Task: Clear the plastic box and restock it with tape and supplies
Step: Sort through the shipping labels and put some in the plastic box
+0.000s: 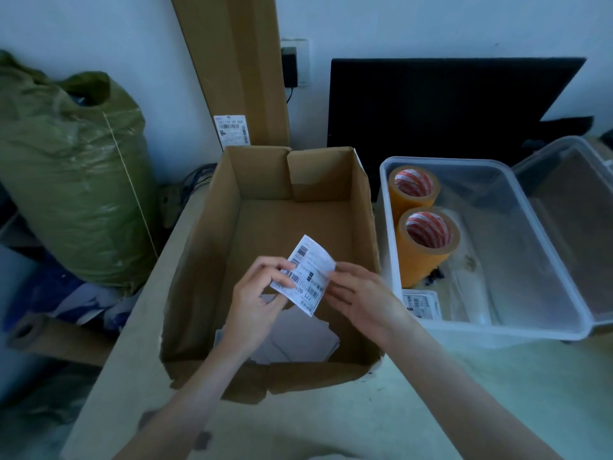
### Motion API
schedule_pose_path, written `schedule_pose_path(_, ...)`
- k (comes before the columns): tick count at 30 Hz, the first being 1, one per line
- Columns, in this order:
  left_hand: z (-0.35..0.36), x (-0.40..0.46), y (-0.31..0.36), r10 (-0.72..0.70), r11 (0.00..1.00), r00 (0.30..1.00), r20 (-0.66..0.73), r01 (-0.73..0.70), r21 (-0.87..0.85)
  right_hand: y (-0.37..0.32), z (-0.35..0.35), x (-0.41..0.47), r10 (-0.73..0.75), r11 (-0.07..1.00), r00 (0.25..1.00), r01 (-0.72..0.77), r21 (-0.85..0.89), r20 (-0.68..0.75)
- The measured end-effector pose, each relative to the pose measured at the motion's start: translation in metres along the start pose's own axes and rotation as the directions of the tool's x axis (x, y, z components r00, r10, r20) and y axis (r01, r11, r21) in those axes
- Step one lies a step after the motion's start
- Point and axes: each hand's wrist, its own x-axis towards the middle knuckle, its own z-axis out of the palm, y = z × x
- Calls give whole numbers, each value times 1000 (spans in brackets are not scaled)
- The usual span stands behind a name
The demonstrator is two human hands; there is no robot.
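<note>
Hands [262, 300] hiding label's [306, 273] edges

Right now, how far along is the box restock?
Done: two tape rolls stand in the plastic box, a label lying beside them. In hand: left hand and right hand pinch a barcode label over the cardboard box. Left: most of the plastic box is bare.

At the centre of the frame, the barcoded label [306, 273] pinched between both hands reads "771" and "GO", while print on the label [233, 129] stuck to the upright cardboard, upper middle, is too blurred to read.
</note>
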Motion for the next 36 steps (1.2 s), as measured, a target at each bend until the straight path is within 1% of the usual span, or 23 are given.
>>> schedule_pose_path(2, 1, 2, -1, -40, 999, 999, 25, 41, -19, 0, 0, 1, -3, 1000, 999, 4, -16, 35)
schedule_pose_path(4, 0, 5, -1, -70, 997, 987, 142, 74, -20, -4, -2, 2, -19, 999, 999, 21, -46, 40)
schedule_pose_path(5, -2, 6, 0, -77, 996, 973, 216, 83, -21, -7, -3, 3, -28, 995, 999, 32, -90, 40)
schedule_pose_path(7, -6, 9, 1, -88, 993, 947, 308, 106, -43, -13, -6, 2, -42, 961, 998, 52, -272, 40)
schedule_pose_path(9, -7, 13, -3, -127, 987, 948, 293, 150, -56, -18, -6, 0, -86, 878, 996, 94, -469, 38)
schedule_pose_path(11, -4, 16, -13, -221, 975, 944, 246, 212, 61, -22, -6, -1, -155, 810, 988, 139, -570, 21)
schedule_pose_path(12, -2, 18, -21, -307, 950, 916, 258, 278, 145, -25, -6, -2, -190, 793, 982, 160, -588, 11)
schedule_pose_path(13, 1, 20, -30, -420, 904, 856, 301, 363, 227, -27, -7, -2, -222, 786, 975, 181, -591, 3)
schedule_pose_path(14, 6, 21, -39, -526, 845, 772, 356, 429, 318, -29, -8, -2, -250, 789, 968, 203, -579, -3)
schedule_pose_path(15, 12, 22, -47, -606, 788, 683, 409, 444, 426, -30, -9, -3, -271, 796, 963, 223, -563, -3)
schedule_pose_path(17, 25, 20, -64, -707, 692, 539, 457, 398, 602, -30, -11, -4, -294, 816, 956, 255, -518, 8)
schedule_pose_path(18, 32, 18, -70, -744, 650, 491, 454, 373, 662, -30, -11, -5, -297, 830, 955, 266, -491, 16)
schedule_pose_path(19, 39, 16, -75, -771, 612, 458, 443, 339, 714, -29, -12, -5, -297, 842, 955, 273, -465, 22)
schedule_pose_path(20, 45, 14, -80, -787, 579, 444, 429, 290, 762, -29, -12, -6, -294, 855, 956, 274, -441, 25)
schedule_pose_path(22, 55, 10, -82, -800, 513, 455, 390, 182, 839, -27, -14, -7, -287, 875, 958, 269, -403, 17)
schedule_pose_path(24, 62, 6, -82, -805, 484, 461, 373, 146, 863, -27, -16, -9, -280, 891, 960, 260, -372, 0)
schedule_pose_path(27, 66, 5, -81, -821, 504, 426, 381, 225, 834, -25, -18, -11, -267, 911, 964, 249, -327, -10)
schedule_pose_path(29, 63, 6, -82, -808, 542, 426, 407, 265, 798, -24, -19, -13, -256, 924, 967, 242, -297, -9)
schedule_pose_path(33, 47, 15, -75, -730, 659, 527, 434, 375, 652, -22, -20, -16, -248, 932, 969, 233, -277, -19)
schedule_pose_path(35, 35, 23, -63, -712, 681, 559, 425, 401, 613, -22, -22, -17, -247, 935, 969, 231, -271, -27)
schedule_pose_path(36, 27, 28, -57, -719, 678, 570, 398, 452, 579, -23, -22, -18, -248, 935, 968, 231, -270, -32)
